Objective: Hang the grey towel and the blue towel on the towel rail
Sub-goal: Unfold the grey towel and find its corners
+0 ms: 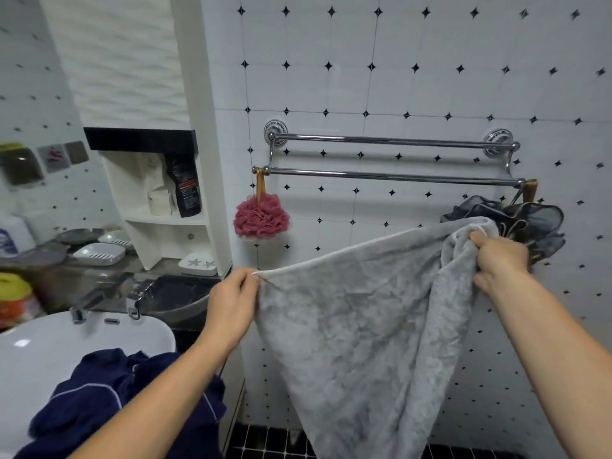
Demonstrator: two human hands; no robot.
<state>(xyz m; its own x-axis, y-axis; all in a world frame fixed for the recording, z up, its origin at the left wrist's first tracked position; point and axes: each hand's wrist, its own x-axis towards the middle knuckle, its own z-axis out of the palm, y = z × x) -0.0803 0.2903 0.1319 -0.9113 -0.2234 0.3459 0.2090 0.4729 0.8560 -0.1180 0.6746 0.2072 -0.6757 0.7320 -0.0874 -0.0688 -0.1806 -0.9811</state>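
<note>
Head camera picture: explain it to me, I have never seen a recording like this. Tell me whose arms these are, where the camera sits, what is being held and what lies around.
There is no machine here. A person wears one wide-angle camera on the head, looking forward and down, so the two bare arms reaching in from the bottom are their own. The left hand pinches the top edge of the grey towel, and the right hand grips its bunched other corner. The towel is held spread below the chrome towel rail on the tiled wall, not yet on it. The blue towel lies crumpled on the white basin at lower left. A pink bath sponge and a dark bath sponge hang from the rail's ends.
</note>
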